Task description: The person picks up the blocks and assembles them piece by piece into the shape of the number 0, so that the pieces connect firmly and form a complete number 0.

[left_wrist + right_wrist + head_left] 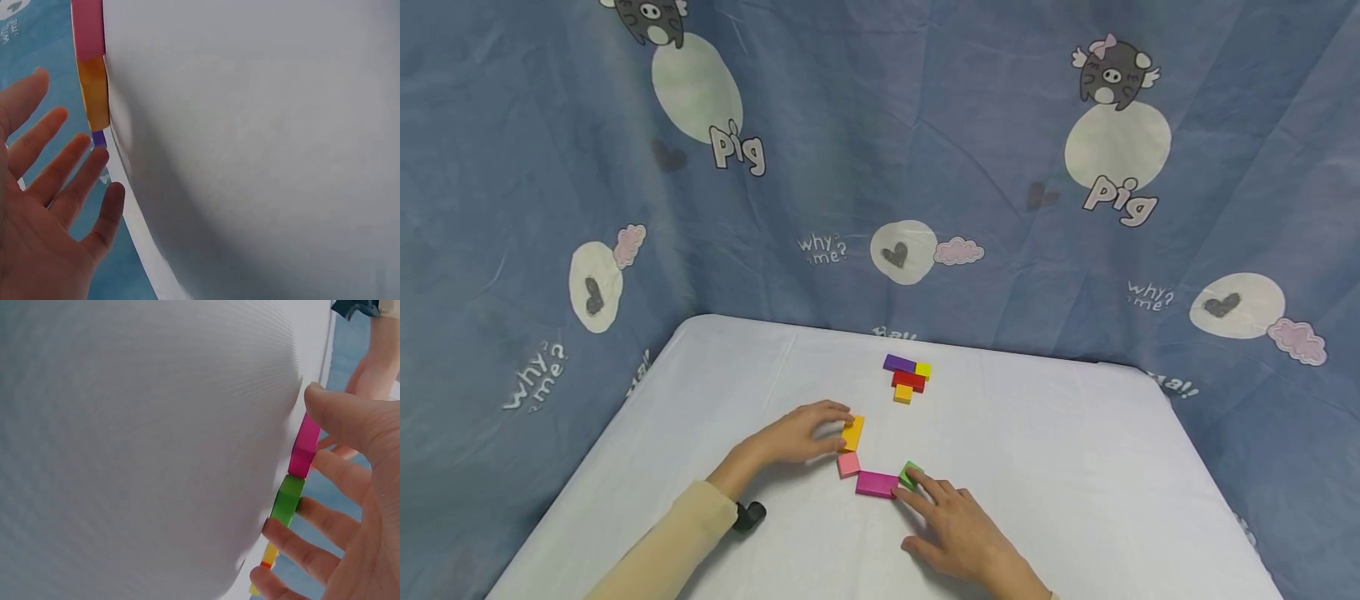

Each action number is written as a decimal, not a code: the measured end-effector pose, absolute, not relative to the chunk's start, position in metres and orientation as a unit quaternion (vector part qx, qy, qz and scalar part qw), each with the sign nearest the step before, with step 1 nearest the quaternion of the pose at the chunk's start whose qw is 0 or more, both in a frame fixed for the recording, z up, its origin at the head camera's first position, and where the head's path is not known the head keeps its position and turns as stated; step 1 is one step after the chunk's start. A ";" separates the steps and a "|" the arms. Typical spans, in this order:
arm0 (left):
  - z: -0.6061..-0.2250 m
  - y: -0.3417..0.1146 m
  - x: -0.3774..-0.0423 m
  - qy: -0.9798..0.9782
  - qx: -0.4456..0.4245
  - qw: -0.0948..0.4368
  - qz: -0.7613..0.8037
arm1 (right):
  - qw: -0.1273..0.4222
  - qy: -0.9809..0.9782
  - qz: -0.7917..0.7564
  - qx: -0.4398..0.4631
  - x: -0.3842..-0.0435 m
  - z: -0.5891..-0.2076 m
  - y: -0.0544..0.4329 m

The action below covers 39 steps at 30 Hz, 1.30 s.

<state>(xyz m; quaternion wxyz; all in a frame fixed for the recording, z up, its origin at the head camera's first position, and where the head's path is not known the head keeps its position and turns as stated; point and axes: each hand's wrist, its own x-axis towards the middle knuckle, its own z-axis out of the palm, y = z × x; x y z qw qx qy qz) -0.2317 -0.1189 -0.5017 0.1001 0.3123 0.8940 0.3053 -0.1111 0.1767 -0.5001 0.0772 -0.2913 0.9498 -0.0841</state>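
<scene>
My left hand [805,433] reaches over an orange block [852,434], its fingertips at the block's left side. In the left wrist view the fingers of this hand [62,187] are spread and relaxed. A pink cube [848,465] sits at the orange block's near end, and a magenta block [876,484] lies beyond it to the right. With fingers extended, my right hand [958,529] has one fingertip at a green block [911,475] and another at the magenta block's right end. The right wrist view shows its thumb [337,412] apart from the fingers.
Farther back on the white table [1037,433] stands a group of blocks: purple [899,363], yellow [923,370], red [908,381] and a small orange one [903,394]. A black device [749,517] is at the left wrist. Blue printed cloth [970,167] hangs behind the table.
</scene>
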 end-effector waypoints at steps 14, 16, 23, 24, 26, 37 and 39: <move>-0.498 -0.122 -0.205 0.913 0.322 0.114 0.222 | 0.084 0.950 -0.084 -0.289 -0.111 -0.500 0.176; -0.498 -0.123 -0.203 0.912 0.325 0.113 0.225 | 0.082 0.950 -0.083 -0.291 -0.111 -0.500 0.176; -0.497 -0.124 -0.197 0.905 0.340 0.114 0.228 | 0.080 0.949 -0.085 -0.292 -0.110 -0.499 0.176; -0.496 -0.124 -0.197 0.904 0.341 0.114 0.230 | 0.080 0.949 -0.085 -0.291 -0.110 -0.499 0.176; -0.496 -0.124 -0.195 0.903 0.343 0.113 0.232 | 0.080 0.949 -0.086 -0.292 -0.110 -0.498 0.176; -0.496 -0.124 -0.187 0.899 0.336 0.139 0.243 | 0.074 0.948 -0.083 -0.297 -0.109 -0.497 0.176; -0.496 -0.124 -0.186 0.900 0.335 0.139 0.242 | 0.072 0.949 -0.084 -0.296 -0.109 -0.497 0.176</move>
